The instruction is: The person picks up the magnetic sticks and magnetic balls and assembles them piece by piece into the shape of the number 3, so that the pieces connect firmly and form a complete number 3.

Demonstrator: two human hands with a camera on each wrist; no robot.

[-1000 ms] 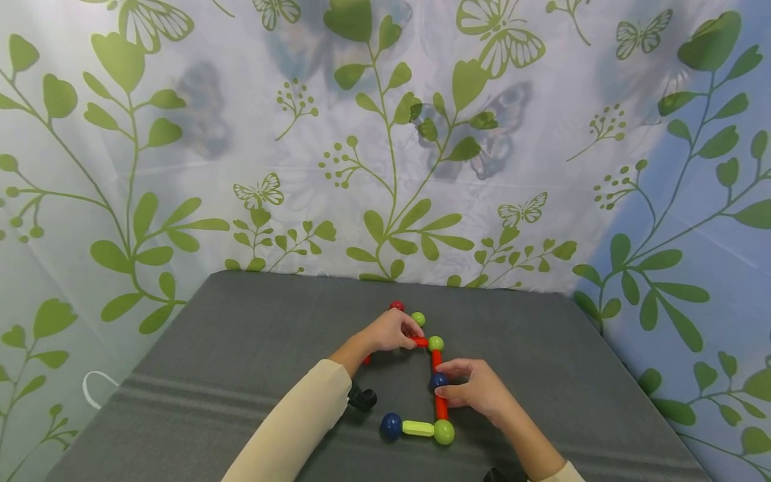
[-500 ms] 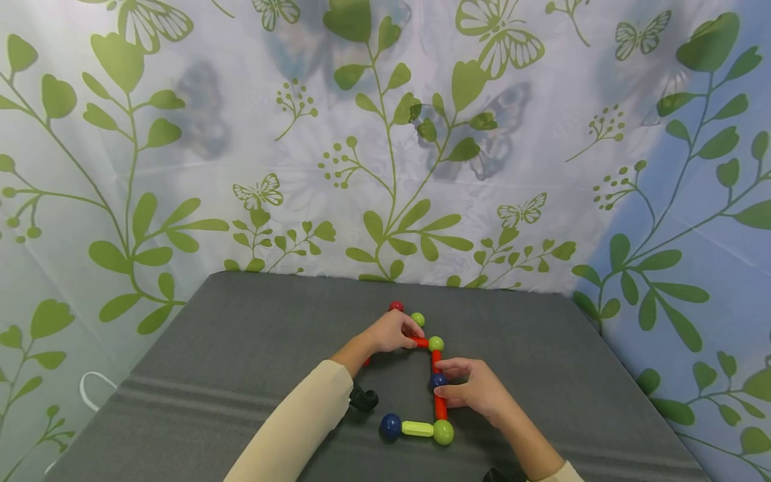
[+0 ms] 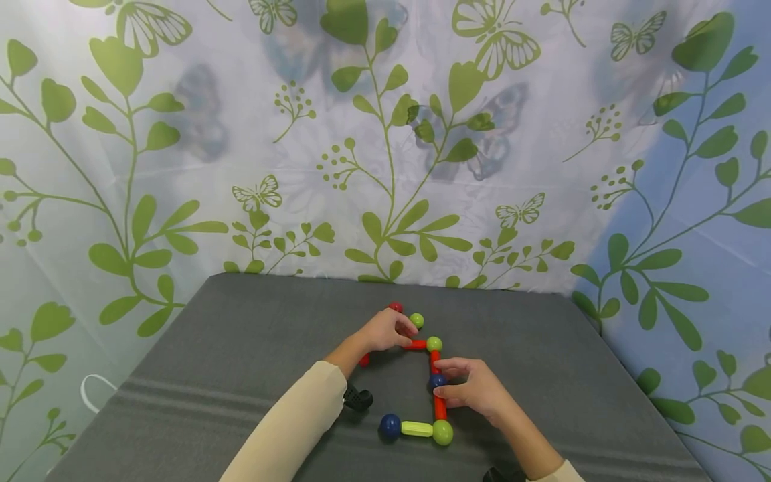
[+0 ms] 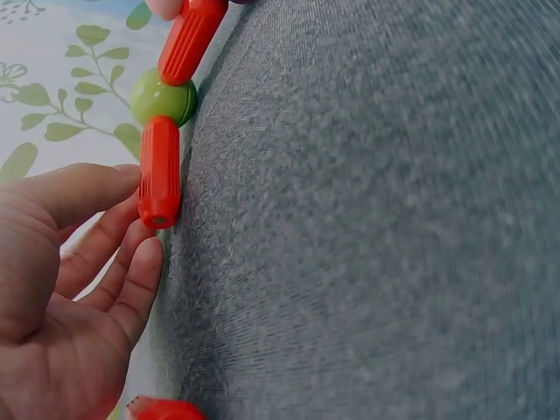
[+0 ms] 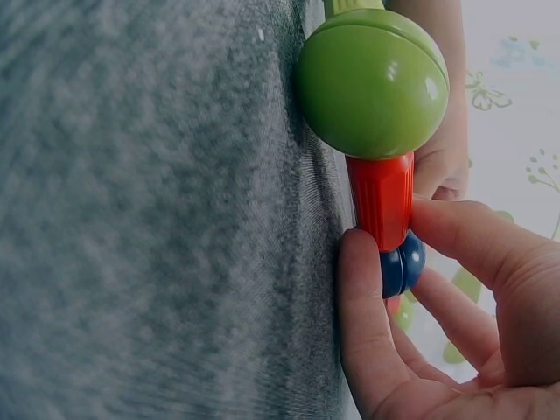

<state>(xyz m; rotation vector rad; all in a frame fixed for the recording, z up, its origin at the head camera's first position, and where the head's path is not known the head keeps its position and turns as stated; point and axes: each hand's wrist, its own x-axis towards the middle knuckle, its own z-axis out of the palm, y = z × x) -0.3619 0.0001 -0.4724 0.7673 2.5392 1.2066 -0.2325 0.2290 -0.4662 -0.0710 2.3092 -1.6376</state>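
Note:
My left hand is at the free end of a red magnetic rod, its thumb tip right at the rod's side and its fingers loosely spread in the left wrist view. That rod joins a green ball, from which a second red rod runs on. In the head view my right hand grips the chain around a blue ball, its fingertips also on the near red rod. Below, a larger green ball links to a light green rod and another blue ball.
Past my left hand lie a red ball and a loose green ball. A red piece shows beside the left forearm. Grey cloth covers the table, and a leaf-printed curtain hangs behind it.
My left hand has shifted slightly left and loosened, so more of the red rod shows. My right hand and the chain of rods and balls stay almost in place.

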